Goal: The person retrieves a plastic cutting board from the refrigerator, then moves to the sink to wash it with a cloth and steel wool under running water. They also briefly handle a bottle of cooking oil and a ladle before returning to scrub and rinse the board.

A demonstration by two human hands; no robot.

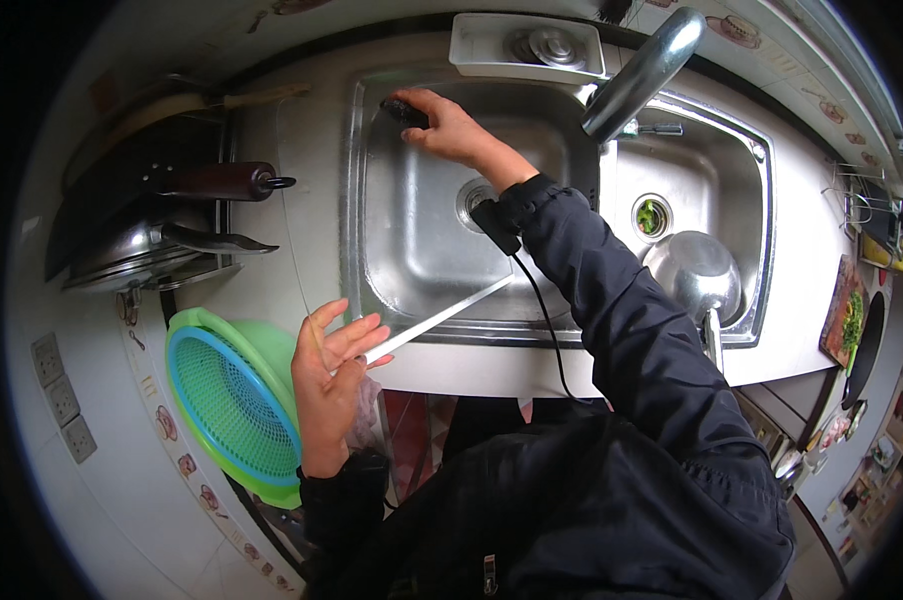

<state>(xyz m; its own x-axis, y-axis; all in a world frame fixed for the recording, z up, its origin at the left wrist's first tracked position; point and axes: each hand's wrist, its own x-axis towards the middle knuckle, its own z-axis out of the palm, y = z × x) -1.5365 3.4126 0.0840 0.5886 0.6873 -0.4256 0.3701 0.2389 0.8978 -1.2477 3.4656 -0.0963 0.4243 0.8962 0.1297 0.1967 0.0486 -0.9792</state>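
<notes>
My right hand (455, 135) reaches into the upper left corner of the large stainless steel sink basin (440, 225). Its fingers and thumb grip a dark scouring pad (404, 112) against the basin wall. A black device (496, 227) with a cable sits at my right wrist, above the drain strainer (472, 202). Over the near left edge of the sink, my left hand (335, 382) faces palm up with its fingers partly spread. A narrow white strip (444, 311) runs from between its thumb and fingers, slanting over the basin.
A chrome faucet (646, 71) rises between the basins. An upturned metal pot (695, 274) lies in the smaller basin (688, 165). Left are a green basin with a blue colander (234, 405) and racked pans (219, 181). A white tray (489, 52) holds round metal pieces behind the sink.
</notes>
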